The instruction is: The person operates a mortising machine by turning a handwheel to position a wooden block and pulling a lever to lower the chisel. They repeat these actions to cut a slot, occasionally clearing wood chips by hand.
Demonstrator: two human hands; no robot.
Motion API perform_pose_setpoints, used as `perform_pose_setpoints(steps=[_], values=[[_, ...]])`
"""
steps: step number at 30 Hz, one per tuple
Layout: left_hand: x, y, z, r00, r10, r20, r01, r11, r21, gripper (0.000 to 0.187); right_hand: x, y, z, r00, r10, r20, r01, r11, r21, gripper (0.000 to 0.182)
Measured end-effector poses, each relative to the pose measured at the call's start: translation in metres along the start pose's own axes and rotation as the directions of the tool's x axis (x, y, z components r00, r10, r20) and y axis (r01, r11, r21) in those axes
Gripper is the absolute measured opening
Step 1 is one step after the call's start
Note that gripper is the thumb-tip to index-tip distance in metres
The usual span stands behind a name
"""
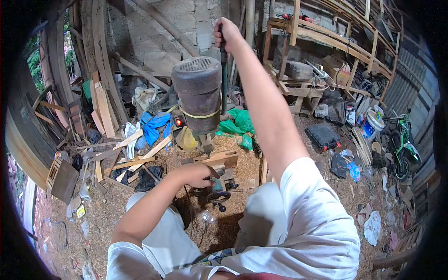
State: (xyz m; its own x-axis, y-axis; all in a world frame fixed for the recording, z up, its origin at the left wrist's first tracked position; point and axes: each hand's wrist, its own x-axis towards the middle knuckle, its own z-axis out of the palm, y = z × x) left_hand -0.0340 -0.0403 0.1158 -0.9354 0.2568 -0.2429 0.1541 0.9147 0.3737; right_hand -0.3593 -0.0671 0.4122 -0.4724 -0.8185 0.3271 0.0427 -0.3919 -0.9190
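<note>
A dark motor housing (196, 91) of a mortising machine or drill press stands upright in front of me, with a yellow band round it and a bit pointing down. Beneath the bit lies a piece of wood (225, 159) with slots in it, at the machine's vise (217, 184). My left hand (201, 175) is closed on the near side of the vise, its fingers curled and partly hidden. Below it is a black handwheel (218, 196) with a knob. My right hand (227, 35) is raised high, wrapped round the machine's long lever (224, 63).
Wood shavings (275, 242) cover the ground. Offcuts (135, 161) and blue plastic (155, 127) lie left, green plastic (238, 122) behind the machine. To the right are a black case (322, 136), a white bucket (373, 125), a green bicycle (405, 148) and a wooden rack (326, 39).
</note>
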Motion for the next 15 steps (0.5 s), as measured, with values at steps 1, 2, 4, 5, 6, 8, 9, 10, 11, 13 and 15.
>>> perform_pose_setpoints(steps=[1, 2, 4, 5, 6, 8, 9, 10, 11, 13, 15], values=[[0.001, 0.000, 0.000, 0.999, 0.028, -0.041, -0.028, 1.000, 0.007, 0.044, -0.001, 0.000, 0.003, 0.996, -0.067, -0.059, 0.068, 0.997, 0.027, 0.032], [0.000, 0.000, -0.001, 1.000, -0.012, -0.018, 0.012, 1.000, -0.013, 0.043, -0.007, 0.006, 0.004, 0.984, -0.143, -0.107, 0.146, 0.989, 0.027, 0.030], [-0.001, 0.004, -0.008, 0.999, -0.050, -0.002, 0.050, 0.999, 0.004, 0.042, -0.043, 0.009, 0.010, 0.969, -0.209, -0.130, 0.214, 0.977, 0.020, 0.030], [-0.001, 0.006, -0.010, 0.996, -0.090, 0.018, 0.090, 0.996, 0.018, 0.042, -0.064, 0.012, 0.011, 0.951, -0.270, -0.152, 0.275, 0.961, 0.014, 0.031], [-0.002, 0.008, -0.014, 0.997, -0.081, 0.016, 0.081, 0.997, 0.011, 0.042, -0.087, 0.014, 0.013, 0.942, -0.303, -0.143, 0.310, 0.950, 0.030, 0.035], [-0.005, 0.013, -0.018, 0.996, -0.048, -0.069, 0.047, 0.999, -0.009, 0.039, -0.112, 0.014, 0.017, 0.931, -0.337, -0.141, 0.341, 0.940, 0.002, 0.034], [-0.004, 0.014, -0.017, 0.997, -0.040, -0.063, 0.038, 0.999, -0.027, 0.039, -0.121, 0.015, 0.019, 0.917, -0.375, -0.134, 0.377, 0.926, -0.012, 0.033], [-0.003, 0.013, -0.016, 0.995, -0.036, -0.092, 0.037, 0.999, 0.003, 0.039, -0.124, 0.017, 0.021, 0.890, -0.430, -0.151, 0.434, 0.901, -0.004, 0.034], [-0.002, 0.012, -0.015, 0.992, -0.034, -0.118, 0.039, 0.999, 0.035, 0.040, -0.127, 0.018, 0.022, 0.896, -0.413, -0.161, 0.418, 0.908, -0.005, 0.034], [-0.004, 0.016, -0.014, 0.988, -0.027, -0.150, 0.027, 1.000, -0.008, 0.039, -0.129, 0.023, 0.021, 0.859, -0.488, -0.154, 0.491, 0.871, -0.021, 0.036], [-0.009, 0.028, -0.026, 0.978, -0.076, -0.195, 0.090, 0.994, 0.063, 0.033, -0.135, 0.027, 0.018, 0.861, -0.491, -0.137, 0.497, 0.868, 0.012, 0.036]])
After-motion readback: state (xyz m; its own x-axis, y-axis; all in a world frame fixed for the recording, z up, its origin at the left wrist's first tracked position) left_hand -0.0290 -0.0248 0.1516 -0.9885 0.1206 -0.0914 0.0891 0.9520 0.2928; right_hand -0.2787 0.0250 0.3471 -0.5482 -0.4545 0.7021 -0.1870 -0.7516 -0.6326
